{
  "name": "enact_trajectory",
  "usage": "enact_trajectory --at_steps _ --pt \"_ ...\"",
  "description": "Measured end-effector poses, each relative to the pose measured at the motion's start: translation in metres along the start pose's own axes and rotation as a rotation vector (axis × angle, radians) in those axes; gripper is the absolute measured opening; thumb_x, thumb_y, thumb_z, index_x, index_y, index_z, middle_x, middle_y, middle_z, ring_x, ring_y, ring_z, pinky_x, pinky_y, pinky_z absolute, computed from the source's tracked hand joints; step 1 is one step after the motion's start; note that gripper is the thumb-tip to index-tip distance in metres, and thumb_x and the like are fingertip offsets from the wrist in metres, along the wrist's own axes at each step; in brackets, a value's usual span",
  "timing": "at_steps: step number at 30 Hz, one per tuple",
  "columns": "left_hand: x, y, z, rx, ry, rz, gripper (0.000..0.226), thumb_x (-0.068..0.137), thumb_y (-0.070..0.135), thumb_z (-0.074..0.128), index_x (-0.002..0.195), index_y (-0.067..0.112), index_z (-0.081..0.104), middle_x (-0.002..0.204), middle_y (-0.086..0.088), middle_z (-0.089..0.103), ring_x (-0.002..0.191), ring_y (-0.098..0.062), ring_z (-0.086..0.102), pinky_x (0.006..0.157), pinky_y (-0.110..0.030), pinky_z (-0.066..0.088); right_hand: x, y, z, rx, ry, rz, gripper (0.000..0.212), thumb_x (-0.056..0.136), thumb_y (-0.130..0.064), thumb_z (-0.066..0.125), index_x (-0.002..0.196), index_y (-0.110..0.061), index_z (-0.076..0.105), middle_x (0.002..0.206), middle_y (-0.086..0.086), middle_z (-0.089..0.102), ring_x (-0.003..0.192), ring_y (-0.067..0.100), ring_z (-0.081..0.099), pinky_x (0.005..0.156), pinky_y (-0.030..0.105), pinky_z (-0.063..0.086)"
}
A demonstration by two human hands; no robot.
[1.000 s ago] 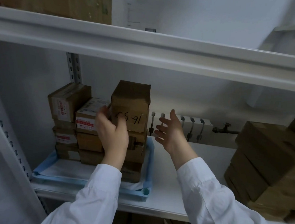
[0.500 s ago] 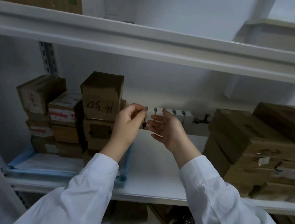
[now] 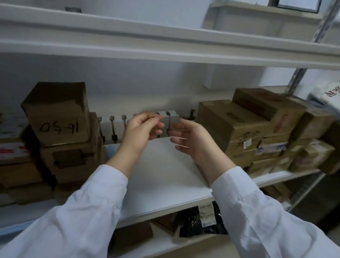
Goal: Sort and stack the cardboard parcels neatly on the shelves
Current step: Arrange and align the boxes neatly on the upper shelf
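Note:
A brown parcel marked "16-50" (image 3: pixel 58 114) tops a stack of cardboard parcels (image 3: pixel 69 159) at the left of the white middle shelf (image 3: pixel 161 181). A second pile of brown parcels (image 3: pixel 252 127) fills the shelf's right side. My left hand (image 3: pixel 141 129) and my right hand (image 3: pixel 192 140) hover close together over the bare gap between the two piles. Both are empty, with fingers loosely curled and apart. Neither touches a parcel.
A white upper shelf (image 3: pixel 171 45) runs overhead. A grey rail with small metal pegs (image 3: pixel 137 122) sits at the back wall behind my hands. Dark bags and boxes (image 3: pixel 198 220) lie on the lower shelf. A perforated upright (image 3: pixel 299 78) stands at the right.
My left hand has let go of the "16-50" parcel and swung right to meet my right hand. The view has panned right, bringing the right pile further in.

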State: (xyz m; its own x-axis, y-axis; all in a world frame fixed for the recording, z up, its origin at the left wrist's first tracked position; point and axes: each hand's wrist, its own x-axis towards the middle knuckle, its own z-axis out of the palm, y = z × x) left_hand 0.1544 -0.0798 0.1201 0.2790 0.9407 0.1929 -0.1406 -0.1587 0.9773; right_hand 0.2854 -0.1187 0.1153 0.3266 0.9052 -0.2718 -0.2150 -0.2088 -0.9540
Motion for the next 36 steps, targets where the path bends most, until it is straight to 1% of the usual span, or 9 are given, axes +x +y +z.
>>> enact_trajectory --at_steps 5,11,19,21,24,26,29,32,36 --pt "-0.003 -0.003 0.015 -0.054 -0.01 -0.045 0.023 0.094 0.008 0.046 0.079 0.017 0.061 0.053 0.011 0.065 0.046 0.001 0.055 0.047 -0.012 0.042 -0.009 0.005 -0.03 -0.084 -0.022 -0.046 0.021 0.095 -0.032 0.049 0.083 -0.02 0.06 0.078 -0.003 0.063 0.066 0.012 0.056 0.064 0.026 0.04" --pt "-0.001 -0.004 0.062 -0.087 0.109 -0.04 0.023 0.094 0.009 0.046 0.076 0.017 0.06 0.051 0.011 0.064 0.047 0.0 0.055 0.048 -0.013 0.04 -0.003 -0.014 -0.095 -0.075 0.069 -0.326 0.013 0.096 -0.019 0.051 0.093 -0.014 0.063 0.083 0.0 0.065 0.069 0.012 0.058 0.062 0.022 0.044" --pt "0.009 -0.035 0.182 -0.245 0.348 -0.2 0.015 0.094 0.014 0.049 0.081 0.019 0.053 0.085 -0.001 0.058 0.072 -0.011 0.053 0.06 -0.022 0.039 0.032 -0.028 -0.176 -0.325 0.101 -0.599 0.011 0.093 -0.019 0.055 0.104 -0.022 0.055 0.102 -0.005 0.06 0.097 0.01 0.057 0.079 0.02 0.047" --pt "0.008 -0.045 0.209 -0.251 0.375 -0.245 0.005 0.094 0.016 0.05 0.095 0.016 0.055 0.099 -0.005 0.058 0.085 -0.015 0.056 0.066 -0.025 0.04 0.042 -0.027 -0.194 -0.406 0.073 -0.618 0.016 0.092 -0.025 0.056 0.108 -0.024 0.055 0.114 0.001 0.06 0.108 0.015 0.056 0.093 0.032 0.048" --pt "0.006 -0.048 0.238 -0.241 0.391 -0.301 0.043 0.094 0.019 0.051 0.134 0.006 0.041 0.125 -0.009 0.055 0.115 -0.023 0.052 0.076 -0.027 0.041 0.05 -0.026 -0.216 -0.499 0.082 -0.6 0.041 0.08 -0.048 0.054 0.115 -0.028 0.057 0.124 0.001 0.057 0.117 0.02 0.053 0.1 0.046 0.045" --pt "0.005 -0.047 0.252 -0.214 0.402 -0.325 0.054 0.094 0.023 0.052 0.141 0.006 0.033 0.135 -0.009 0.049 0.117 -0.021 0.05 0.066 -0.02 0.042 0.055 -0.027 -0.232 -0.524 0.11 -0.574 0.05 0.075 -0.055 0.05 0.118 -0.031 0.056 0.128 -0.001 0.054 0.123 0.023 0.048 0.104 0.049 0.039" --pt "0.003 -0.044 0.266 -0.194 0.375 -0.36 0.06 0.093 0.029 0.054 0.143 0.009 0.028 0.134 -0.008 0.047 0.087 -0.012 0.046 0.054 -0.014 0.035 0.056 -0.028 -0.25 -0.539 0.165 -0.551 0.035 0.089 -0.038 0.054 0.123 -0.026 0.054 0.138 0.002 0.046 0.133 0.024 0.035 0.111 0.05 0.027" --pt "0.001 -0.043 0.274 -0.166 0.371 -0.412 0.063 0.092 0.034 0.056 0.143 0.009 0.029 0.132 -0.009 0.048 0.085 -0.011 0.042 0.055 -0.017 0.032 0.06 -0.023 -0.263 -0.476 0.19 -0.536 0.032 0.093 -0.03 0.053 0.124 -0.024 0.052 0.14 0.004 0.041 0.135 0.023 0.028 0.113 0.048 0.023" --pt "0.002 -0.042 0.282 -0.179 0.329 -0.475 0.043 0.095 0.037 0.049 0.13 0.013 0.046 0.089 0.002 0.049 0.082 -0.013 0.043 0.07 -0.028 0.034 0.061 -0.019 -0.265 -0.337 0.174 -0.504 0.04 0.092 -0.025 0.055 0.13 -0.019 0.045 0.142 0.007 0.035 0.134 0.025 0.03 0.112 0.046 0.028"
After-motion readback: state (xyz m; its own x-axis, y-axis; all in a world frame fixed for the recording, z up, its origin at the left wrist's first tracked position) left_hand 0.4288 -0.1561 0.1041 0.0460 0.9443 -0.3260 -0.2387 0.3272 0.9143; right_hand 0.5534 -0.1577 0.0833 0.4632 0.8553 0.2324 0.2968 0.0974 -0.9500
